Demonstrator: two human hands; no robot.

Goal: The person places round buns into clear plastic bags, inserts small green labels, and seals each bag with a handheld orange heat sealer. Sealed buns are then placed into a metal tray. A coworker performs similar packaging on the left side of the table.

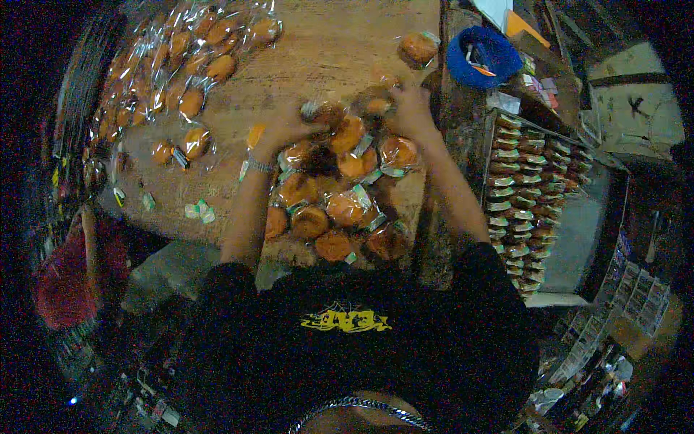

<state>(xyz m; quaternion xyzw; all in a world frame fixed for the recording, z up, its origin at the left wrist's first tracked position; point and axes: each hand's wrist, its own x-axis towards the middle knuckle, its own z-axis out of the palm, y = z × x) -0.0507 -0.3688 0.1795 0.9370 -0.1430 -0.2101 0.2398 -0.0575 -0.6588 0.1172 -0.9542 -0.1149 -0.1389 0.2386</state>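
On the wooden table (pixel 325 54), round orange-brown baked goods in clear wrappers (pixel 347 209) with white-green labels lie in a loose group before me. My left hand (pixel 293 127) is at the group's upper left, next to a wrapped piece (pixel 323 112); blur hides whether it grips it. My right hand (pixel 406 106) is at the upper right, close to another blurred wrapped piece (pixel 376 103); its fingers are also too blurred to read. One more wrapped piece (pixel 417 48) lies beyond the right hand.
A large heap of wrapped baked goods (pixel 179 59) lies at the far left. Small labels (pixel 200 210) and a marker-like object (pixel 179 157) lie nearer. At right are a blue bowl (pixel 484 57), a tray (pixel 580 233) with rows of wrapped pieces and a cardboard box (pixel 634 103).
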